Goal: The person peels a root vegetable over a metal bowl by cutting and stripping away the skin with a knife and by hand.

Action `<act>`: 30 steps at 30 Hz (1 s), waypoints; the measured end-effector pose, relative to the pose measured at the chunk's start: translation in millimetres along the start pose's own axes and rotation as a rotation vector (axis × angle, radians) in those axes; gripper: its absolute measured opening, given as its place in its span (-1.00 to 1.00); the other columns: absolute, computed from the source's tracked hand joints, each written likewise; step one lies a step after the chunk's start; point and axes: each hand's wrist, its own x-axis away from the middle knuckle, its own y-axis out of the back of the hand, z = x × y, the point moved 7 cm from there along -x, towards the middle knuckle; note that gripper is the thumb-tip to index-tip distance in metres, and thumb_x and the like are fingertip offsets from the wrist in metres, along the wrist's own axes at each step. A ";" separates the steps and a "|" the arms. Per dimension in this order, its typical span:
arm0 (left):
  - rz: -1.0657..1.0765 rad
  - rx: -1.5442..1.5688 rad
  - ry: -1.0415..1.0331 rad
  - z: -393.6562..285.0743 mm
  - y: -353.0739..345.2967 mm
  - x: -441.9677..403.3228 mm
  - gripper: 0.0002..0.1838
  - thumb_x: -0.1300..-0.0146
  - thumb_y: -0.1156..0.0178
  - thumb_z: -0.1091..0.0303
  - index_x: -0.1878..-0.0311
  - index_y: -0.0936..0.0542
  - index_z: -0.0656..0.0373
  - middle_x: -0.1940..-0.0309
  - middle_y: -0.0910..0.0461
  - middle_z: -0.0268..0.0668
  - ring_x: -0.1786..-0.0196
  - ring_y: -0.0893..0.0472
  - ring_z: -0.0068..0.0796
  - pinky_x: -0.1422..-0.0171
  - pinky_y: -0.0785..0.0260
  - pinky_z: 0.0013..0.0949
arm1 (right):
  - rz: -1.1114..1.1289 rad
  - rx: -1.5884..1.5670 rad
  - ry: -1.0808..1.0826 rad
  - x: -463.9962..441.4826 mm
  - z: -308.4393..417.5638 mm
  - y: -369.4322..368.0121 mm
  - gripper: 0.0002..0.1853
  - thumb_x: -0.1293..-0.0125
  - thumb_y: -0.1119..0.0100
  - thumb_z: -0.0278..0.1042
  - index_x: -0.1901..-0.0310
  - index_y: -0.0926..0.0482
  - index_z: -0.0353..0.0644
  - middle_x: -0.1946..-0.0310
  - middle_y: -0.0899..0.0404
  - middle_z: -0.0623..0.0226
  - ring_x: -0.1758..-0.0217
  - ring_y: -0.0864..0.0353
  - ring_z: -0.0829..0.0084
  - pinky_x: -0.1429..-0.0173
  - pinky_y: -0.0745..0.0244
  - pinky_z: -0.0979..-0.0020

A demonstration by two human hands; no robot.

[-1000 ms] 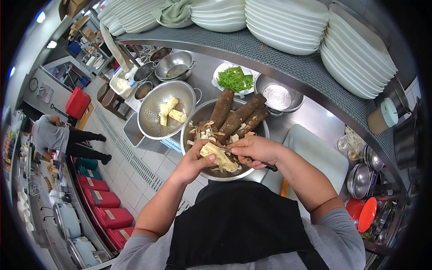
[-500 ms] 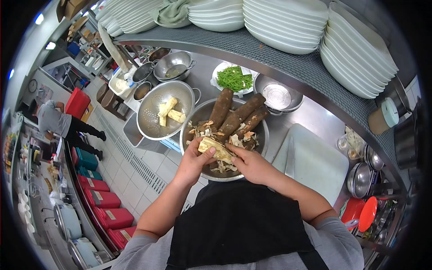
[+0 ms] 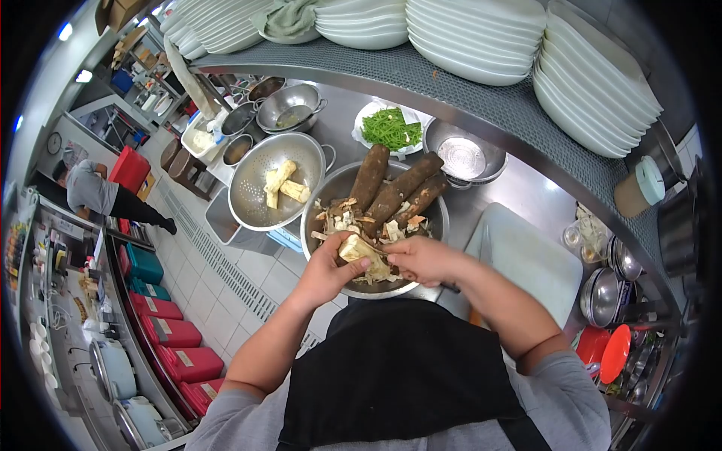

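Head view: between the two hands, a pale root piece (image 3: 358, 251) sits over the near side of a steel bowl (image 3: 441, 233). The left hand (image 3: 329, 266) has its fingers wrapped around the left end, and from there the long axis slants nearer and rightward. The right hand (image 3: 423, 259) lies at the opposite side, its fingers curled on a dark-handled tool (image 3: 451, 287); whether the hidden working edge touches the piece, I cannot tell. Just beyond, brown roots (image 3: 398, 194) rest in the bowl, pointing away. Left of it stands a colander (image 3: 244, 184) holding pale pieces (image 3: 280, 177); farther across the desk (image 3: 342, 113), greens (image 3: 392, 129).
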 end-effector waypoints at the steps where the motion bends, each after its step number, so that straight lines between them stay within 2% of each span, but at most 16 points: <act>1: 0.002 -0.002 0.002 3.7 3.4 -1.3 -0.48 -0.37 -0.35 0.38 -0.28 -0.38 0.37 -0.01 -0.62 -0.24 -0.11 -0.58 -0.52 -0.21 -0.47 -0.41 | 0.138 -0.081 -0.023 -4.9 -4.7 3.4 -0.58 -0.61 0.11 -0.22 -0.40 -0.46 -0.03 0.60 -0.33 0.52 0.70 -0.21 0.66 0.69 -0.16 0.50; 4: 0.039 0.025 0.032 9.7 4.8 -4.9 -0.49 -0.41 -0.31 0.35 -0.31 -0.37 0.33 -0.06 -0.62 -0.24 -0.14 -0.59 -0.49 -0.21 -0.49 -0.38 | 0.167 -0.042 -0.042 -13.0 -2.7 6.3 -0.57 -0.64 0.15 -0.25 -0.46 -0.39 0.09 0.63 -0.28 0.56 0.74 -0.14 0.70 0.68 -0.09 0.54; 5: -0.002 0.187 0.058 9.5 4.9 -5.2 -0.50 -0.43 -0.28 0.34 -0.33 -0.36 0.31 -0.11 -0.62 -0.24 -0.16 -0.60 -0.47 -0.23 -0.50 -0.35 | 0.146 0.032 0.002 -10.6 4.1 7.2 -0.54 -0.62 0.15 -0.24 -0.48 -0.35 0.02 0.59 -0.36 0.52 0.66 -0.28 0.65 0.59 -0.25 0.51; 6: -0.043 0.351 0.084 10.6 5.9 -4.8 -0.51 -0.45 -0.25 0.34 -0.34 -0.36 0.28 -0.15 -0.61 -0.24 -0.19 -0.60 -0.44 -0.25 -0.50 -0.33 | 0.145 0.037 0.004 -11.3 1.2 2.9 -0.54 -0.62 0.15 -0.24 -0.48 -0.35 0.02 0.59 -0.36 0.52 0.66 -0.28 0.65 0.59 -0.25 0.51; 8: -0.052 0.369 0.063 15.9 11.0 -5.9 -0.51 -0.46 -0.22 0.36 -0.37 -0.34 0.24 -0.22 -0.58 -0.24 -0.23 -0.59 -0.40 -0.29 -0.50 -0.29 | -0.084 0.194 0.197 -14.3 5.4 4.7 -0.49 -0.59 0.15 -0.24 -0.51 -0.29 -0.09 0.49 -0.49 0.41 0.47 -0.49 0.53 0.33 -0.48 0.42; 9: -0.065 0.392 0.052 14.8 11.3 -5.3 -0.50 -0.46 -0.22 0.36 -0.37 -0.33 0.24 -0.23 -0.58 -0.24 -0.24 -0.59 -0.40 -0.29 -0.50 -0.29 | -0.147 0.397 0.257 -1.5 19.2 3.4 -0.44 -0.55 0.12 -0.26 -0.52 -0.25 -0.19 0.37 -0.58 0.27 0.26 -0.60 0.42 0.04 -0.53 0.37; 10: -0.076 0.414 0.047 14.1 10.3 -3.9 -0.50 -0.46 -0.22 0.37 -0.38 -0.33 0.24 -0.23 -0.58 -0.23 -0.24 -0.58 -0.40 -0.28 -0.50 -0.29 | -0.139 0.398 0.258 -1.9 11.7 -3.5 -0.44 -0.55 0.12 -0.26 -0.52 -0.25 -0.19 0.37 -0.58 0.27 0.26 -0.60 0.42 0.04 -0.53 0.37; 12: -0.095 0.415 0.070 12.5 7.8 -1.5 -0.49 -0.45 -0.23 0.37 -0.38 -0.33 0.23 -0.23 -0.59 -0.23 -0.23 -0.59 -0.41 -0.27 -0.50 -0.31 | -0.389 0.489 0.493 9.7 15.1 -6.0 -0.45 -0.54 0.10 -0.28 -0.50 -0.27 -0.20 0.36 -0.58 0.19 0.25 -0.61 0.39 0.00 -0.51 0.36; 13: -0.082 0.410 0.065 11.5 5.5 -1.2 -0.49 -0.44 -0.24 0.36 -0.38 -0.34 0.24 -0.23 -0.59 -0.23 -0.22 -0.59 -0.41 -0.26 -0.50 -0.32 | -0.368 0.472 0.471 12.3 12.4 -5.7 -0.46 -0.52 0.07 -0.29 -0.49 -0.31 -0.18 0.33 -0.63 0.10 0.24 -0.65 0.26 0.00 -0.52 0.29; 14: -0.069 0.404 0.059 10.7 3.7 -1.8 -0.49 -0.44 -0.25 0.36 -0.37 -0.34 0.24 -0.23 -0.58 -0.22 -0.22 -0.60 -0.41 -0.25 -0.50 -0.33 | -0.369 0.470 0.467 17.3 14.2 -4.2 -0.46 -0.52 0.07 -0.29 -0.49 -0.31 -0.18 0.33 -0.63 0.10 0.24 -0.65 0.26 0.00 -0.52 0.29; 16: -0.066 0.340 0.034 9.1 6.6 -4.3 -0.49 -0.44 -0.25 0.35 -0.37 -0.34 0.25 -0.22 -0.58 -0.22 -0.21 -0.60 -0.41 -0.25 -0.50 -0.33 | -0.277 0.336 0.274 21.9 11.3 -1.6 -0.48 -0.50 0.04 -0.25 -0.45 -0.35 -0.12 0.10 -0.66 -0.20 0.00 -0.68 -0.09 -0.14 -0.51 0.09; 20: -0.127 0.320 0.016 10.2 23.2 -6.6 -0.49 -0.44 -0.25 0.35 -0.36 -0.34 0.26 -0.18 -0.59 -0.21 -0.19 -0.61 -0.41 -0.25 -0.50 -0.32 | -0.156 0.409 0.176 36.7 12.6 -1.6 -0.43 -0.51 0.02 -0.22 -0.50 -0.27 -0.09 0.11 -0.67 -0.17 0.00 -0.67 -0.10 -0.14 -0.51 0.09; 22: -0.126 0.374 0.012 -3.7 17.1 -4.8 -0.50 -0.45 -0.23 0.37 -0.36 -0.34 0.26 -0.16 -0.58 -0.21 -0.19 -0.61 -0.41 -0.27 -0.51 -0.31 | -0.338 0.439 0.312 40.1 14.3 4.8 -0.40 -0.51 0.00 -0.21 -0.54 -0.21 -0.07 0.10 -0.69 -0.12 0.01 -0.68 -0.08 -0.15 -0.50 0.11; 26: -0.153 0.455 0.011 -8.0 12.7 -2.4 -0.51 -0.47 -0.20 0.39 -0.38 -0.31 0.26 -0.18 -0.56 -0.18 -0.20 -0.61 -0.38 -0.28 -0.53 -0.30 | -0.354 0.290 0.362 36.3 17.1 -3.7 -0.37 -0.51 -0.02 -0.22 -0.56 -0.16 -0.04 0.08 -0.70 -0.09 -0.04 -0.67 -0.11 -0.19 -0.49 0.09; 28: -0.163 0.477 0.005 -10.8 9.2 -0.6 -0.51 -0.47 -0.19 0.40 -0.38 -0.31 0.26 -0.18 -0.56 -0.18 -0.21 -0.61 -0.37 -0.28 -0.54 -0.29 | -0.353 0.290 0.318 36.2 19.2 -7.3 -0.38 -0.51 -0.02 -0.21 -0.55 -0.19 -0.04 0.00 -0.68 -0.11 -0.11 -0.65 -0.12 -0.24 -0.48 0.10; 30: -0.189 0.464 -0.024 -12.8 9.3 1.1 -0.50 -0.47 -0.20 0.31 -0.36 -0.30 0.29 -0.19 -0.55 -0.10 -0.26 -0.58 -0.27 -0.33 -0.54 -0.24 | -0.379 0.288 0.404 31.7 16.1 -10.5 -0.40 -0.52 -0.01 -0.23 -0.54 -0.20 -0.05 -0.05 -0.66 -0.13 -0.15 -0.63 -0.11 -0.27 -0.47 0.12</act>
